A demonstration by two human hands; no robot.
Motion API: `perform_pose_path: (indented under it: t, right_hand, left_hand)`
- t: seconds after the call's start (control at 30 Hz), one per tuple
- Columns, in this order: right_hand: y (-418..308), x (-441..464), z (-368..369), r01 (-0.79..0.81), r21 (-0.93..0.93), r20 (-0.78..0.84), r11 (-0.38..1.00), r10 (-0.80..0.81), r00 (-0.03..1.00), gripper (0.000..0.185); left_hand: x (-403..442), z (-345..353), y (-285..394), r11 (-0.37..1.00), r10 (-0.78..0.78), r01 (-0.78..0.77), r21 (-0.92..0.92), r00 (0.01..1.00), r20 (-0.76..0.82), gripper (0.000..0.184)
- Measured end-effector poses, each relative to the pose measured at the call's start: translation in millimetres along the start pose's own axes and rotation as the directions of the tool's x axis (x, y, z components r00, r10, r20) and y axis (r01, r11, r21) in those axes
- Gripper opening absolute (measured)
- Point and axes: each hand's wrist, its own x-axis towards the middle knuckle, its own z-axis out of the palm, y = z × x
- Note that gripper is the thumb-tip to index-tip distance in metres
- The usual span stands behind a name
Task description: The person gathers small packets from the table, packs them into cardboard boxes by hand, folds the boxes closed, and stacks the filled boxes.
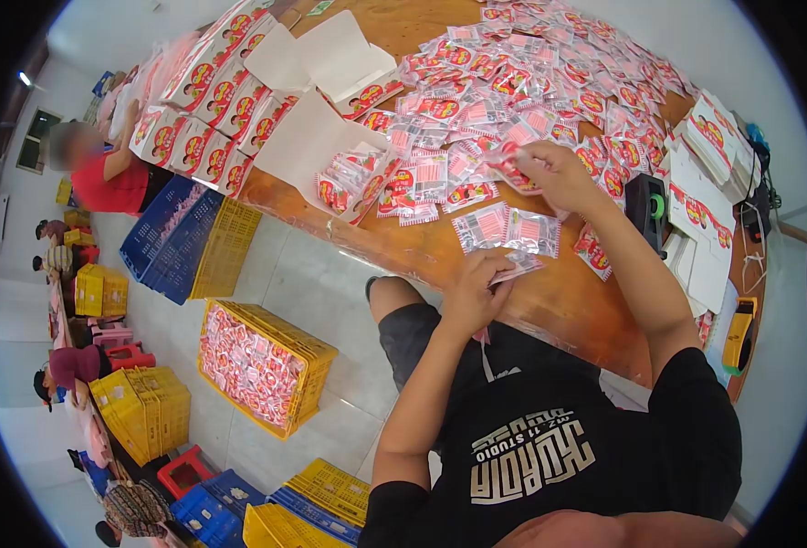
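Close to the table's near edge, my left hand [477, 294] is closed on a small clear-and-red candy packet [520, 267]. Farther out, my right hand [560, 179] pinches another red candy packet [511, 168] at the rim of a big heap of candy packets [513, 78]. Two packets [506, 228] lie side by side on the wood between my hands. Left of the heap, an open white carton [308, 151] holds several packets, with more packets [414, 183] lying beside it.
Printed cartons [204, 119] are stacked at the table's left end. Flat cartons [701, 219], a black tape dispenser [645, 212] and a yellow-and-black tool [740, 334] are on the right. A yellow crate [308, 388] full of packets stands on the floor. A person in red [111, 173] works nearby.
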Motion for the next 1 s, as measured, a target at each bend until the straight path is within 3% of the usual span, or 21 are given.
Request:
perform_pose_path:
  t: [0.07, 0.1, 0.17, 0.2, 0.27, 0.33, 0.37, 0.4, 0.43, 0.47, 0.5, 0.53, 0.57, 0.6, 0.67, 0.77, 0.83, 0.87, 0.93, 0.97, 1.0]
  right_hand:
    - [-10.4, -5.9, -4.7, -0.387, 0.473, 0.141, 0.792, 0.366, 0.920, 0.035]
    - [-10.8, -8.9, -8.0, -0.324, 0.391, 0.128, 0.861, 0.298, 0.946, 0.041]
    - [-20.1, -22.9, -11.6, -0.413, 0.308, 0.308, 0.857, 0.321, 0.896, 0.037]
    - [-24.8, -28.9, -15.4, -0.376, 0.157, 0.400, 0.913, 0.289, 0.870, 0.024]
    - [-48.7, -45.9, -13.1, -0.219, 0.196, 0.389, 0.956, 0.129, 0.912, 0.032]
    - [-50.5, -65.9, 2.4, -0.053, 0.056, 0.432, 0.997, 0.023, 0.902, 0.034]
    - [-49.0, -71.4, 7.6, 0.009, 0.028, 0.478, 1.000, -0.022, 0.878, 0.034]
    - [-57.1, -67.2, 0.3, -0.196, 0.021, 0.555, 0.980, 0.152, 0.818, 0.021]
    - [-48.6, -69.4, -0.5, -0.285, 0.112, 0.425, 0.952, 0.213, 0.880, 0.023]
    - [-39.9, -72.9, -0.2, -0.358, 0.216, 0.295, 0.908, 0.289, 0.911, 0.025]
    - [-43.0, -64.3, -10.2, -0.479, 0.146, 0.278, 0.866, 0.429, 0.860, 0.024]
    - [-39.4, -68.9, -10.2, -0.485, 0.147, 0.279, 0.862, 0.434, 0.856, 0.024]
    - [-33.1, -75.4, -12.1, -0.198, -0.100, 0.190, 0.975, 0.214, 0.958, 0.023]
    - [-29.0, -78.2, -14.1, 0.104, -0.359, 0.168, 0.927, -0.046, 0.985, 0.024]
    - [-24.7, -81.7, -15.5, 0.113, -0.299, 0.191, 0.947, -0.056, 0.980, 0.028]
    - [-15.9, -83.6, -10.3, 0.092, -0.259, 0.274, 0.961, -0.018, 0.962, 0.026]
    - [-28.9, -66.5, -0.2, 0.117, -0.197, -0.021, 0.973, -0.123, 0.992, 0.020]
    - [-33.5, -57.6, 3.8, 0.049, -0.165, 0.085, 0.985, -0.036, 0.996, 0.021]
    - [-32.4, -41.7, 23.9, 0.316, -0.153, 0.164, 0.936, -0.291, 0.943, 0.026]
    - [-34.2, -37.5, 26.5, 0.420, -0.177, 0.305, 0.890, -0.356, 0.883, 0.032]
    - [-28.0, -35.1, 30.6, 0.419, -0.176, 0.298, 0.891, -0.357, 0.885, 0.032]
  left_hand:
    - [-1.5, 2.2, -5.1, 1.000, 0.012, -0.012, -0.013, 0.999, -0.034, 0.022]
    - [1.3, 2.2, -3.8, 0.999, 0.030, -0.032, -0.022, 0.997, -0.066, 0.022]
    - [3.7, -0.3, 0.1, 0.995, 0.091, -0.086, 0.049, 0.989, -0.119, 0.029]
    - [5.7, -2.7, 2.4, 0.982, 0.158, -0.136, 0.133, 0.973, -0.170, 0.037]
    - [4.2, -0.4, -7.3, 0.988, 0.138, -0.124, 0.089, 0.974, -0.177, 0.045]
    - [1.7, 0.3, -9.9, 0.992, 0.128, -0.121, 0.045, 0.976, -0.177, 0.053]
    - [-2.0, -0.8, -8.4, 0.999, 0.004, -0.008, -0.054, 0.997, -0.079, 0.057]
    - [-4.8, -3.3, -6.1, 0.984, -0.112, 0.115, -0.137, 0.993, 0.028, 0.061]
    - [-4.8, -4.9, -5.6, 0.948, -0.218, 0.244, -0.203, 0.966, 0.141, 0.064]
    - [-5.4, -4.8, -5.4, 0.947, -0.181, 0.208, -0.246, 0.975, 0.128, 0.061]
    - [-4.8, -6.3, -3.7, 0.946, -0.185, 0.213, -0.246, 0.974, 0.130, 0.061]
    - [-3.9, -8.1, -2.4, 0.964, -0.130, 0.156, -0.215, 0.983, 0.128, 0.056]
    - [-1.8, -9.7, -1.1, 0.978, -0.071, 0.094, -0.185, 0.989, 0.129, 0.051]
    - [2.1, -11.0, 1.1, 0.978, -0.069, 0.092, -0.187, 0.989, 0.130, 0.051]
    - [7.9, -12.5, 4.6, 0.986, 0.144, -0.138, -0.090, 0.988, 0.062, 0.044]
    - [4.9, -12.2, -1.7, 0.995, 0.085, -0.075, -0.069, 0.984, 0.159, 0.037]
    - [3.3, -12.2, -1.8, 0.995, 0.077, -0.068, -0.066, 0.986, 0.146, 0.034]
    - [1.7, -11.8, -0.6, 0.996, 0.066, -0.057, -0.069, 0.987, 0.148, 0.032]
    - [1.9, -10.7, 2.5, 0.997, 0.060, -0.052, -0.061, 0.989, 0.138, 0.031]
    - [1.8, -10.6, 3.4, 0.997, 0.048, -0.041, -0.059, 0.991, 0.124, 0.030]
    - [1.2, -11.2, 4.2, 0.998, 0.050, -0.044, -0.053, 0.990, 0.128, 0.030]
